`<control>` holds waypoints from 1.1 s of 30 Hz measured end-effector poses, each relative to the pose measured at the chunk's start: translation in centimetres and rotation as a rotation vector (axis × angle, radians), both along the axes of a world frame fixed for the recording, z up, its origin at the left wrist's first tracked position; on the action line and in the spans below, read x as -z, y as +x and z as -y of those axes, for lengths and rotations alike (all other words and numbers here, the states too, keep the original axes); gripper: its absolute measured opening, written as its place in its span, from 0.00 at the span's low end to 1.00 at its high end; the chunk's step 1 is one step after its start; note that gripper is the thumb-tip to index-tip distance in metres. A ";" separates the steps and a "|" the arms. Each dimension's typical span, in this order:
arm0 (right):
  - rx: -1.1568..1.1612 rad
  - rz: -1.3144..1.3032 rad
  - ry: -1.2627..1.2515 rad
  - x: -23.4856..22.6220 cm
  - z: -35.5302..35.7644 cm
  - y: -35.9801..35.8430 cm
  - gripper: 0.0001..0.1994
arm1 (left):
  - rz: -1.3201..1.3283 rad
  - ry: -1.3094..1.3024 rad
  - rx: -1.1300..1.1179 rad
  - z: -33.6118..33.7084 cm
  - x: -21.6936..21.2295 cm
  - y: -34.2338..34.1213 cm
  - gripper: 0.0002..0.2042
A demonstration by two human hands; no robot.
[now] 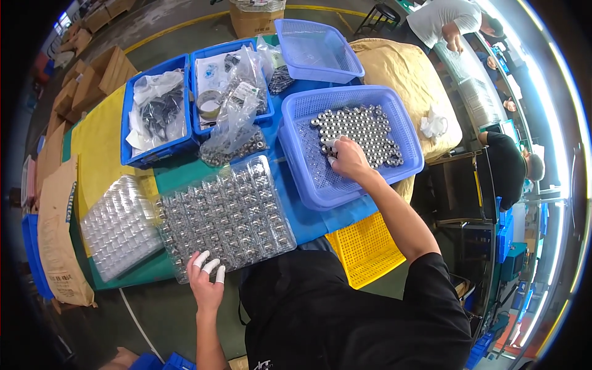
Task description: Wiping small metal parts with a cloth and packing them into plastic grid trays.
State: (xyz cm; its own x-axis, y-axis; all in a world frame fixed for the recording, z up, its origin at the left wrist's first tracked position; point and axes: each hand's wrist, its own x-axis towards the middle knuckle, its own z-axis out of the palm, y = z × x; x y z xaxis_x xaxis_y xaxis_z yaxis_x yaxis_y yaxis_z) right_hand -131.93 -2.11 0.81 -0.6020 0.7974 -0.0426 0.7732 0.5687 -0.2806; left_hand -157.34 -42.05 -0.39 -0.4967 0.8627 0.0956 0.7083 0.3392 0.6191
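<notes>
My right hand [349, 159] reaches into a blue plastic basket [404, 114], over many small round metal fittings [364, 132] packed in rows. White finger cots cover its thumb and forefinger, whose tips are apart at the left edge of the fittings. The other fingers are partly hidden. At the near edge of a clear plastic tray [271, 185] is my left hand [206, 280], fingers spread and touching the rim, several capped in white. Shiny metal parts sit in the tray's pockets. Left of it lies a second clear pocketed tray [117, 225].
Two blue bins [127, 117] with plastic bags and a tape roll [209, 105] stand at the back. A bag of metal parts [237, 145] lies before them. Behind the basket is another blue basket [317, 49]. A yellow crate [367, 253] stands below the table edge. Co-workers sit at right.
</notes>
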 end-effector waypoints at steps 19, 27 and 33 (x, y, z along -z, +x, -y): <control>0.040 0.017 -0.109 -1.1 2.0 -1.7 0.18 | 0.006 0.022 -0.025 2.0 0.6 0.0 0.11; -0.061 -0.044 -0.002 1.2 0.5 -0.1 0.15 | -0.026 0.120 -0.009 2.0 1.7 0.9 0.12; -0.020 -0.048 -0.103 0.6 0.5 -0.4 0.17 | 0.048 0.125 -0.042 0.7 0.3 2.7 0.11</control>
State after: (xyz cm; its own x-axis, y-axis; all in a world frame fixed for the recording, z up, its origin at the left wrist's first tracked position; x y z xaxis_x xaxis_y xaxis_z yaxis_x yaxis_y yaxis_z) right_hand -132.32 -2.62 0.22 -0.6209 0.7782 -0.0943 0.7462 0.5499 -0.3752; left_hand -154.61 -42.71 -0.72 -0.5388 0.8238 0.1763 0.6635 0.2860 0.6914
